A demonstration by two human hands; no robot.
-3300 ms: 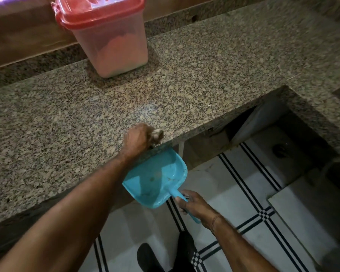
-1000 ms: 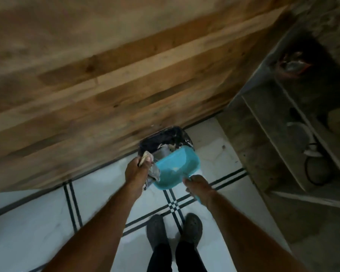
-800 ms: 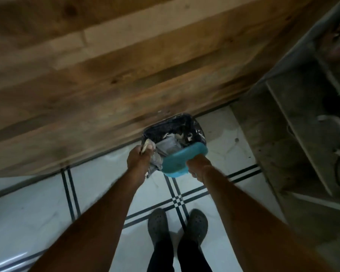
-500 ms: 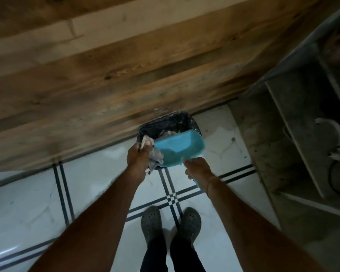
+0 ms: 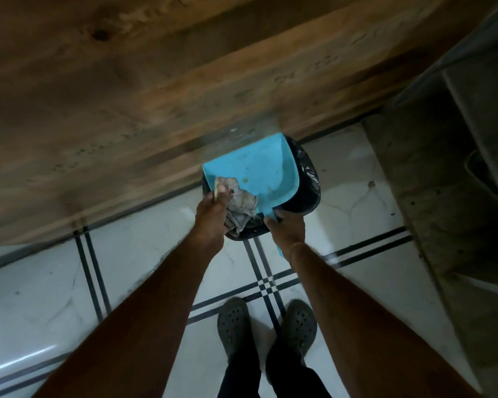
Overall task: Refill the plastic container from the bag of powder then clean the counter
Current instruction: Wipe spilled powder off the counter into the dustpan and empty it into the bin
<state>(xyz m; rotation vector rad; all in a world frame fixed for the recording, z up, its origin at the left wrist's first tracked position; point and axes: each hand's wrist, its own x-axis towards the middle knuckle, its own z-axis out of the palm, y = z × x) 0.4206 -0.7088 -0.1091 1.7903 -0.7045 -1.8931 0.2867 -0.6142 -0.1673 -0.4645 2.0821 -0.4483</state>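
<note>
A person stands over a black-lined bin on the tiled floor, the right hand curled round the handle of a blue dustpan and the left hand clutching a crumpled rag against the pan's corner nearest that hand. Half a second ago the pan was tipped mouth-down into the bin; now it is lifted and turned up beyond both hands, only faint smears showing inside, with the rag laid into it. That suggests the swept-up powder has been dumped and the pan is being wiped out, putting the clean-up near its end. The plastic container, seen on the desk seconds ago, is out of view, as are the desk and the bag. No brand, label or writing can be read
</note>
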